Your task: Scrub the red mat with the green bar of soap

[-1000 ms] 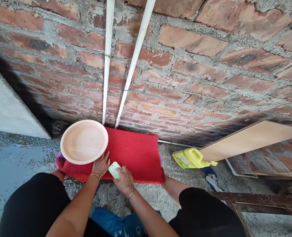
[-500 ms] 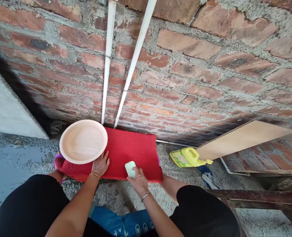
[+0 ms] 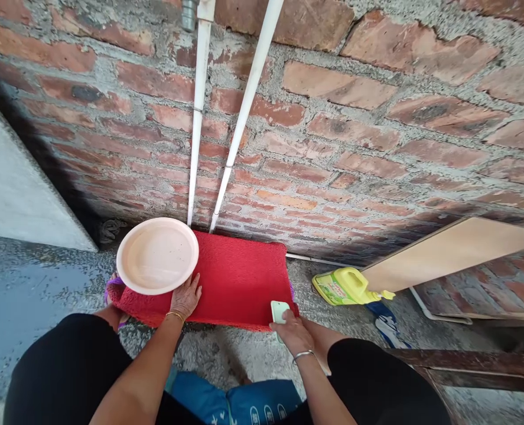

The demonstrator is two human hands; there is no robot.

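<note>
A red textured mat [image 3: 239, 271] lies spread in front of me, its near edge hanging down. My left hand [image 3: 186, 298] rests flat on it with the fingers stretched out, beside a pale pink basin [image 3: 158, 260]. That basin sits on the mat's left part and looks to have a little water in it. In my right hand [image 3: 292, 332], near the mat's right front corner, is a flat pale green scrubbing brush [image 3: 279, 310]. Only its back shows, with a small hole at the end; the underside is hidden.
Behind the mat rises a brick wall [image 3: 341, 136] with two white pipes [image 3: 248, 100]. A yellow jug [image 3: 344, 285] lies on its side at right, near a leaning board [image 3: 456, 254] and a blue slipper [image 3: 388, 327]. Wet concrete floor [image 3: 62, 283] extends left.
My right hand has moved the brush rightward across the mat to its right front corner. My left hand stays by the basin. The view has shifted slightly.
</note>
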